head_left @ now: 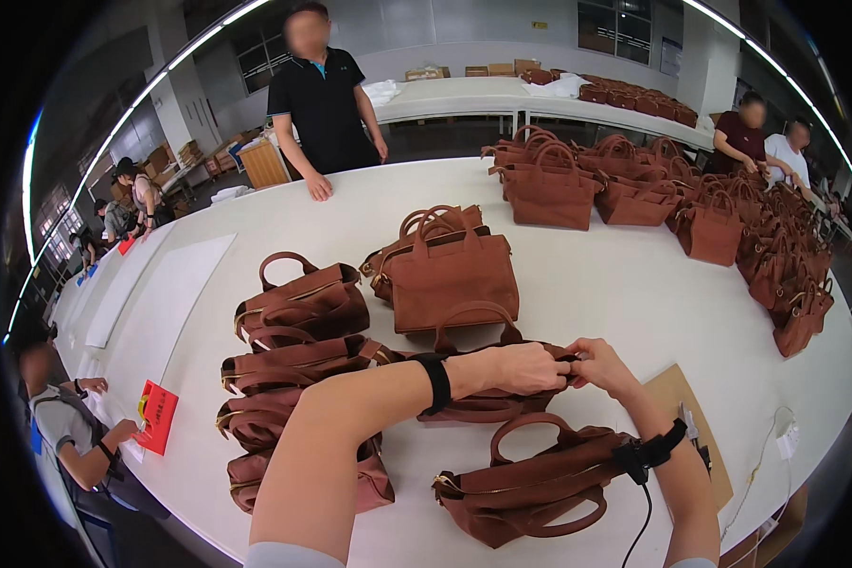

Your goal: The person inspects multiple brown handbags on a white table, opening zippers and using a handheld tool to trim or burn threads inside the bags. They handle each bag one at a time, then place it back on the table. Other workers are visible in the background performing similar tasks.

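A reddish-brown handbag (478, 409) lies on the white table in front of me, one looped handle rising behind my left wrist. My left hand (528, 367) is closed on the right end of its top edge. Right beside it, my right hand (601, 367) pinches the same corner, the fingers of both hands nearly touching. What exactly lies between the fingertips is hidden. Nearer to me rests another brown handbag (530, 483) with a gold zip and two handles, below my right wrist. My left forearm passes over a column of similar bags (298, 364).
More brown handbags (454, 275) stand just beyond, and many line the table's far right (710, 222). A cardboard sheet (705, 464) with small items lies at right, near a white cable (767, 464). A person (322, 104) leans at the far edge; another stands left by a red packet (159, 418).
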`<act>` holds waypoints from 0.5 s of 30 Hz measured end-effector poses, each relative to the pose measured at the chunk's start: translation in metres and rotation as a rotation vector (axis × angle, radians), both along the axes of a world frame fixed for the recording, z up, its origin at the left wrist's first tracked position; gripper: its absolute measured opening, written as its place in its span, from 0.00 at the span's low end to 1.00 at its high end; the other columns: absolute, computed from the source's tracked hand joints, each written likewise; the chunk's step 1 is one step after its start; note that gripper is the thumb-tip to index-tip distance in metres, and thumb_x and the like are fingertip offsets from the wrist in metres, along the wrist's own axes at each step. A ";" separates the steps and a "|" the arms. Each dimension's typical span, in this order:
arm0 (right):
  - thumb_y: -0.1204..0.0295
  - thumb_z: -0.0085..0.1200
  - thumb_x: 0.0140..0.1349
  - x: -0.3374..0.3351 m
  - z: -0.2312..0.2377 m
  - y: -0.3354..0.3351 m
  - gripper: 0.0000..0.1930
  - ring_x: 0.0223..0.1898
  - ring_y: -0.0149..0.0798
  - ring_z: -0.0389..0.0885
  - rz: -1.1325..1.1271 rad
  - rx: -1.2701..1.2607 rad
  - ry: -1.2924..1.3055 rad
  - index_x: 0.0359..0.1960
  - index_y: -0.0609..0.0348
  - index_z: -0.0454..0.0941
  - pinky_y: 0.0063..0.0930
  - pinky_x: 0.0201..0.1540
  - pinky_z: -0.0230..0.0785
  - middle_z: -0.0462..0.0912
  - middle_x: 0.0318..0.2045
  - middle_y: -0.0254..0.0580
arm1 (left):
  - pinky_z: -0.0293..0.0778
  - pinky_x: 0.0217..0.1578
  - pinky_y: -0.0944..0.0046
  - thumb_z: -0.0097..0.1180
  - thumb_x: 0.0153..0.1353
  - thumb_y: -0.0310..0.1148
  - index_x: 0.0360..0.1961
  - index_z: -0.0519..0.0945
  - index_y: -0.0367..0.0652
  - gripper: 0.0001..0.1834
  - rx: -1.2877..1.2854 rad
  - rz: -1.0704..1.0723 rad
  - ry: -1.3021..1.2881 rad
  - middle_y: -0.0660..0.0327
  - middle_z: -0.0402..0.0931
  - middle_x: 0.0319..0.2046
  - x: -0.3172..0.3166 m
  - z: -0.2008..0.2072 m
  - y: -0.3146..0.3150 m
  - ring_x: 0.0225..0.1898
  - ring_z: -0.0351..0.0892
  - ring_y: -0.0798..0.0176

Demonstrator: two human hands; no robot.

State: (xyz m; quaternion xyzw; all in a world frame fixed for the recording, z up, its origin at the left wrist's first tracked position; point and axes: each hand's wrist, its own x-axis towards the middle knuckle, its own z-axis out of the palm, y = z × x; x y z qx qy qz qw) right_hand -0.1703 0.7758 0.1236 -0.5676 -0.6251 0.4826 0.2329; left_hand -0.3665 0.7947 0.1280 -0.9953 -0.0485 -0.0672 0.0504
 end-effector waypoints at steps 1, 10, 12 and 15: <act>0.80 0.49 0.53 -0.001 0.001 -0.001 0.13 0.24 0.34 0.81 0.023 0.024 -0.050 0.40 0.71 0.75 0.23 0.28 0.77 0.81 0.27 0.46 | 0.75 0.27 0.59 0.53 0.51 0.28 0.31 0.74 0.37 0.07 0.016 -0.041 0.030 0.58 0.70 0.32 -0.002 -0.001 0.003 0.32 0.76 0.57; 0.79 0.48 0.53 0.024 0.011 -0.007 0.13 0.21 0.34 0.82 0.003 0.037 -0.142 0.41 0.71 0.73 0.23 0.25 0.76 0.81 0.22 0.46 | 0.76 0.33 0.62 0.53 0.48 0.27 0.30 0.72 0.38 0.07 0.092 -0.109 0.087 0.60 0.70 0.31 -0.014 0.015 -0.004 0.37 0.74 0.60; 0.78 0.48 0.54 0.008 0.020 -0.014 0.16 0.22 0.34 0.81 0.028 0.058 -0.142 0.45 0.70 0.71 0.24 0.26 0.76 0.80 0.25 0.46 | 0.75 0.34 0.63 0.54 0.48 0.27 0.31 0.72 0.39 0.08 0.152 -0.023 0.089 0.61 0.70 0.31 -0.009 0.011 -0.004 0.37 0.74 0.60; 0.77 0.49 0.54 -0.006 0.014 -0.023 0.24 0.21 0.33 0.78 0.036 0.031 -0.047 0.55 0.66 0.62 0.25 0.27 0.76 0.78 0.27 0.46 | 0.74 0.37 0.63 0.54 0.48 0.27 0.33 0.72 0.40 0.09 0.136 -0.087 0.085 0.61 0.71 0.31 -0.004 0.005 0.005 0.37 0.75 0.60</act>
